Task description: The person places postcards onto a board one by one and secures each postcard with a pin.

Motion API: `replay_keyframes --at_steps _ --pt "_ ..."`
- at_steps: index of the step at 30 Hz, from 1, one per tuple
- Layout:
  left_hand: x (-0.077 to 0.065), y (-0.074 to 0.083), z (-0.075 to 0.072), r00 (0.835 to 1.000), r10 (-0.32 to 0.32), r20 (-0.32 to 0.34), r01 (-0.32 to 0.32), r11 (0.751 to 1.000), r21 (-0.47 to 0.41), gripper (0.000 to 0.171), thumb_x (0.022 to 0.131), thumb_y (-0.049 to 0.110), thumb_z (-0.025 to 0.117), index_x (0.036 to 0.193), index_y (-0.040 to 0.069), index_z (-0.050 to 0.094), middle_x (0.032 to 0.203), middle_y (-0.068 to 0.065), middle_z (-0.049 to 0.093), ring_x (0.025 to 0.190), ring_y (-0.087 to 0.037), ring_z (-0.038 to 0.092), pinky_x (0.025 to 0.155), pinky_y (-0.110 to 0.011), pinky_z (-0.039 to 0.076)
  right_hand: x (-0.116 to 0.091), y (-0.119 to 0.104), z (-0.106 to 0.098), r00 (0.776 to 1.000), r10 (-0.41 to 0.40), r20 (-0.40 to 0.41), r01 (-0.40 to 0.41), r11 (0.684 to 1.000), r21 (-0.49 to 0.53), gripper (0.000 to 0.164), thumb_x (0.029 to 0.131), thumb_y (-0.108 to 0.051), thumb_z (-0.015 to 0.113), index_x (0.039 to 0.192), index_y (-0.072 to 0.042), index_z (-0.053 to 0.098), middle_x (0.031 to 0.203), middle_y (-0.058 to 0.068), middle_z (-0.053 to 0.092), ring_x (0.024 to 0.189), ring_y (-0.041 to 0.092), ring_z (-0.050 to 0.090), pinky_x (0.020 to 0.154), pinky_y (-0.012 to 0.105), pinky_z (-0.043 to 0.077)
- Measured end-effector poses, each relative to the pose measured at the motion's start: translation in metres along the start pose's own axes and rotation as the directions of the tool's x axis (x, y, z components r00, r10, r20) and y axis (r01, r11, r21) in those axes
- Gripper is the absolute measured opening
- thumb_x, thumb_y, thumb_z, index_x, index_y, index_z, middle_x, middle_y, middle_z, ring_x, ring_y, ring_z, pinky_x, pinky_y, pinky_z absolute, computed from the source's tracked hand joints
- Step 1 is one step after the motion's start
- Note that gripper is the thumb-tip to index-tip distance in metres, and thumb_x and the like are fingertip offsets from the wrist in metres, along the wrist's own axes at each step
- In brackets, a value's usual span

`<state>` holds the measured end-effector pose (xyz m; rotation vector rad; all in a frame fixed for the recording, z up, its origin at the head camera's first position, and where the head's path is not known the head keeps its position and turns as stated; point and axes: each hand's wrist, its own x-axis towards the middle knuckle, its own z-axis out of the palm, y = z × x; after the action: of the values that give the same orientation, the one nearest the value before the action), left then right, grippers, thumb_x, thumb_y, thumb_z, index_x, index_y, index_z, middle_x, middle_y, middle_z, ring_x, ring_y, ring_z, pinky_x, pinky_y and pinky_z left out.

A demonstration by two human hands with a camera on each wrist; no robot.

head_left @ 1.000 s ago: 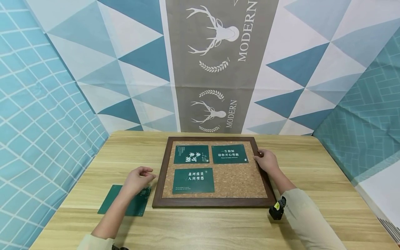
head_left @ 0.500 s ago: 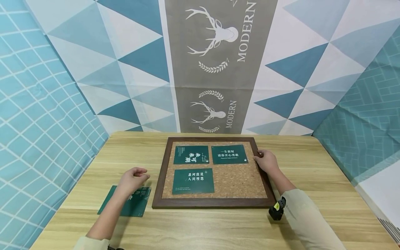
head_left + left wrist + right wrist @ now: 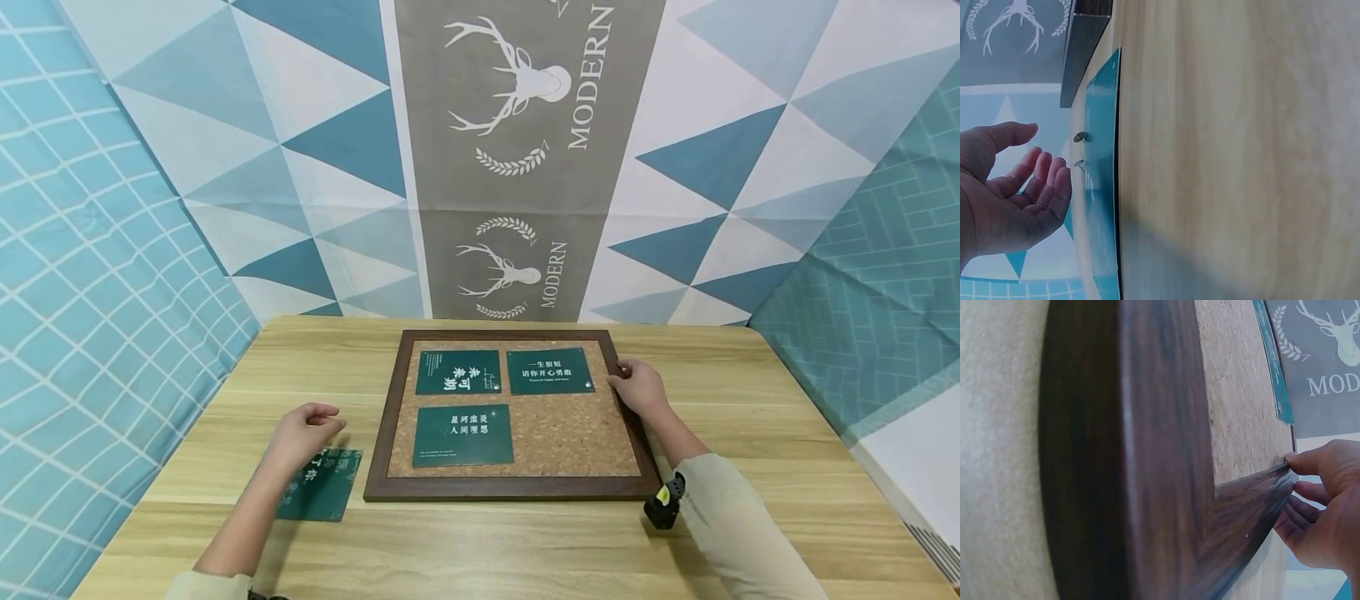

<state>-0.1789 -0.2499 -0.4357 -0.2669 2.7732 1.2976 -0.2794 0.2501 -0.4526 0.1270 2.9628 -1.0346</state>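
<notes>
A cork board [image 3: 577,437] with a dark brown wooden frame lies on the table. My right hand [image 3: 642,388] grips its right side, the thumb on top of the frame and the fingers at its outer edge in the right wrist view. Over a loose dark green card [image 3: 322,493], left of the board, hovers my left hand [image 3: 300,435] with loosely curled fingers and nothing in them. Two metal thumbtacks [image 3: 1081,136] sit on that card near the fingertips in the left wrist view. The forearm hides part of the card.
Three green cards with white lettering are on the cork: one upper left [image 3: 442,373], one upper right [image 3: 551,385], one lower left [image 3: 465,450]. The wooden table [image 3: 525,550] meets a patterned wall cloth [image 3: 510,192] at the back.
My left hand has moved left, away from the board's left side and over the loose card. The right hand keeps its grip on the board.
</notes>
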Motion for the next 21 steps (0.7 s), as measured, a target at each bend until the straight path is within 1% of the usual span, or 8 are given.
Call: replay_keyframes --at_steps 7,14,21 --pt "0.0004 -0.0043 -0.0042 1.000 0.003 -0.008 -0.003 1.000 0.007 0.044 0.090 0.022 0.058 0.121 -0.009 0.053 0.101 -0.021 0.061 0.082 -0.022 0.062 0.063 -0.025 0.049 -0.0005 0.0002 -0.0003 1.000 -0.002 0.003 0.002 1.000 -0.001 0.047 0.095 -0.017 0.053 0.134 0.007 0.044 0.124 0.031 0.052 0.107 0.041 0.056 0.080 0.047 0.052" --pt "0.0005 -0.0067 -0.0074 1.000 0.029 0.000 -0.029 0.999 0.028 0.043 0.089 0.020 0.059 0.120 -0.010 0.053 0.100 -0.021 0.061 0.080 -0.019 0.061 0.063 -0.026 0.048 -0.0009 -0.0015 -0.0005 1.000 0.004 -0.001 -0.004 1.000 -0.008 0.046 0.095 -0.017 0.053 0.134 0.007 0.045 0.123 0.030 0.053 0.104 0.040 0.057 0.077 0.045 0.052" --pt "0.0033 -0.0095 -0.0074 1.000 0.029 0.001 -0.029 0.997 0.066 0.038 0.089 0.018 0.061 0.114 -0.009 0.056 0.097 -0.020 0.062 0.083 -0.023 0.060 0.063 -0.026 0.047 -0.0009 -0.0001 0.0002 1.000 0.004 0.002 -0.004 1.000 0.001 0.046 0.095 -0.016 0.053 0.134 0.008 0.044 0.124 0.031 0.052 0.105 0.040 0.056 0.078 0.046 0.052"
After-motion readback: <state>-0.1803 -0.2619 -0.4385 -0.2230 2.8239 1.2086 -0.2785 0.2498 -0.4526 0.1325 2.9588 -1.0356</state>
